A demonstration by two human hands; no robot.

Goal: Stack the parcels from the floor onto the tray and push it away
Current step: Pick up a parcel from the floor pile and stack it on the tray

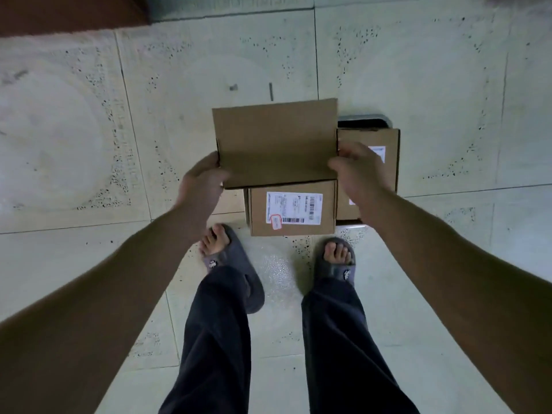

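We hold a plain cardboard parcel [276, 141] between both hands: our left hand [200, 182] clasps its near-left corner with fingers wrapped under the edge, and our right hand [357, 171] presses the near-right corner, so the grip is closed on the parcel from two sides. It hangs in the air, roughly level, over two more parcels below.

Just beneath its near edge sits the labelled parcel [291, 212], its shipping label facing up, and to the right of that lies a second labelled parcel [385, 150], partly hidden by our right hand. A dark tray [366, 121] shows only as a rounded far corner behind that right-hand parcel; whether both lower parcels rest fully on it we cannot tell.

To place this one well, we judge it best to lower it flat, square its edges over the pair below so the weight bridges both, and slide the fingers out only once it bears down evenly.

The floor [433, 85] is pale speckled tile with dark grout lines. Our feet in grey slippers [339, 264] stand close to the stack. A brown surface crosses the far-left corner.
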